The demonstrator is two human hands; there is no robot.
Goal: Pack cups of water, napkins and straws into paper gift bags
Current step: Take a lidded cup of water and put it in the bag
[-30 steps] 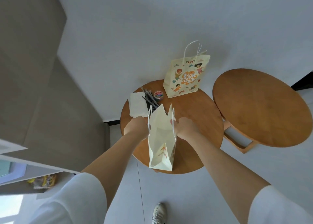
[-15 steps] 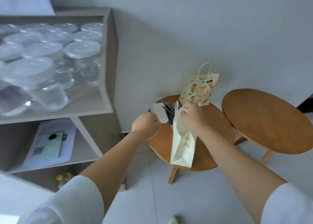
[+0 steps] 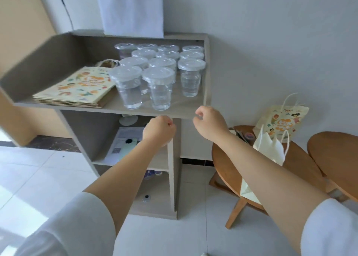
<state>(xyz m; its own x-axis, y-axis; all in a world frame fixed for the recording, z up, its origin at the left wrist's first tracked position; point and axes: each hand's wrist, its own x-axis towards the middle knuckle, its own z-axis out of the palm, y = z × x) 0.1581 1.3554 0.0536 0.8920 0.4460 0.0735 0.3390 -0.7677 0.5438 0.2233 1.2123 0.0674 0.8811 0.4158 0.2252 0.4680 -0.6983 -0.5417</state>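
Several lidded clear cups of water (image 3: pixel 158 87) stand on the top of a grey shelf unit (image 3: pixel 174 114), beside a flat stack of printed gift bags (image 3: pixel 77 87). My left hand (image 3: pixel 157 131) and my right hand (image 3: pixel 208 125) hover just below the shelf's front edge, both with fingers loosely curled and holding nothing. To the right, an opened cream gift bag (image 3: pixel 271 151) stands on a round wooden table (image 3: pixel 302 166). Behind it stands a printed gift bag (image 3: pixel 280 122). Dark straws (image 3: pixel 240 134) lie on the table, partly hidden by my right forearm.
A second round wooden table (image 3: pixel 335 158) stands at the far right. The shelf unit's lower levels hold papers with a green phone (image 3: pixel 124 145) and small items. White tiled floor (image 3: pixel 38 174) spreads to the left and in front. A small patterned tape roll (image 3: pixel 249 135) lies on the table.
My view has swung left from the table to the shelf unit. My right hand let go of the cream bag, and both hands moved up toward the front edge of the shelf with the cups.
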